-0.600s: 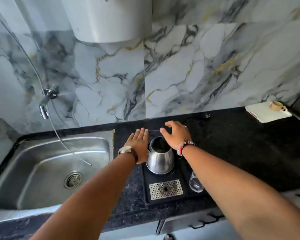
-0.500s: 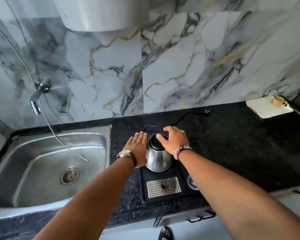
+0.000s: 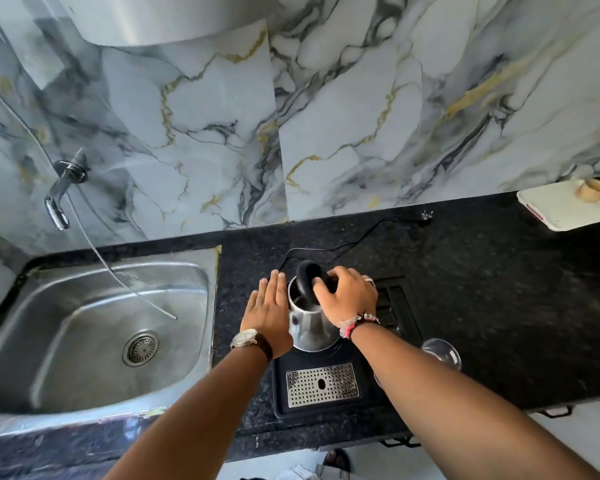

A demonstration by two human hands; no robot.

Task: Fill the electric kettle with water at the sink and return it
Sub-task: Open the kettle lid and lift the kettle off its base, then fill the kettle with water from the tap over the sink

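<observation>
A steel electric kettle [image 3: 309, 327] stands on a black tray [image 3: 329, 408] on the dark counter. Its black lid [image 3: 307, 280] is tipped up at the back, so the mouth shows. My right hand [image 3: 349, 296] grips the kettle's top at the lid and handle, which my fingers hide. My left hand [image 3: 269, 313] lies flat against the kettle's left side, fingers straight. The steel sink [image 3: 84, 327] is to the left, with a chrome tap [image 3: 61, 188] on the wall above it.
A drinking glass [image 3: 442, 351] stands right of the tray, partly behind my right forearm. The kettle's black cord [image 3: 361, 237] runs back toward the wall. A white board with a small cup [image 3: 594, 190] sits far right. A thin hose [image 3: 129, 282] hangs into the sink.
My right hand has closed over the kettle's top and the black lid now stands tipped up. My left hand stays flat against the kettle's side.
</observation>
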